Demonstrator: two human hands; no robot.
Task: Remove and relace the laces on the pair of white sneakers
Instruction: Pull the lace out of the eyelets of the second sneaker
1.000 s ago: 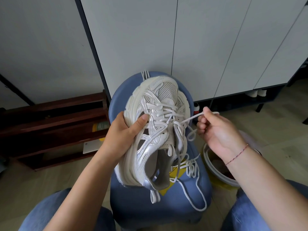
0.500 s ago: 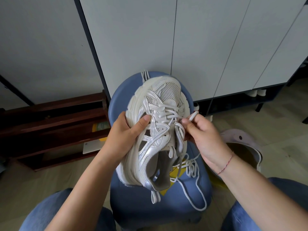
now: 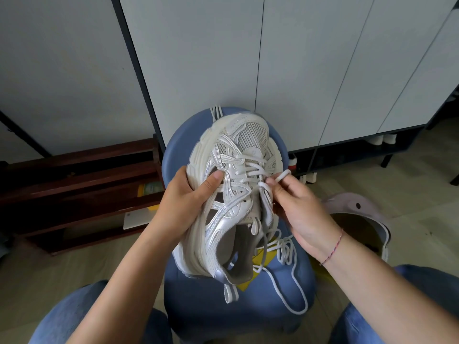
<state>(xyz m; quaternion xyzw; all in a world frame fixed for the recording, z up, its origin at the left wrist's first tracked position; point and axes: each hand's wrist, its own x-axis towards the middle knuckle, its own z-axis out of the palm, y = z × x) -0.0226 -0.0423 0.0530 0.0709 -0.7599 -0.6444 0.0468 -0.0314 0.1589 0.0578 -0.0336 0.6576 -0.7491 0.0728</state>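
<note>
A white chunky sneaker [image 3: 238, 155] is held tilted above a blue stool [image 3: 178, 150], toe pointing away from me. My left hand [image 3: 183, 202] grips its left side, thumb pressed on the upper. My right hand [image 3: 298, 209] sits at the right eyelets and pinches a loop of the white lace [image 3: 283, 175] between thumb and fingers. The loose lace [image 3: 295, 284] trails down over the stool's seat in a long loop. The second sneaker is not in view, apart from white straps peeking behind the toe.
White cabinet doors [image 3: 310, 70] stand right behind the stool. A dark wooden rack [image 3: 82, 184] lies low at the left. A pale clog [image 3: 357, 214] rests on the floor at the right. My denim-clad knees [image 3: 82, 316] flank the stool.
My right hand came back from pulling the lace out to the right and is now against the right eyelets, holding a short loop. The left hand and sneaker barely moved.
</note>
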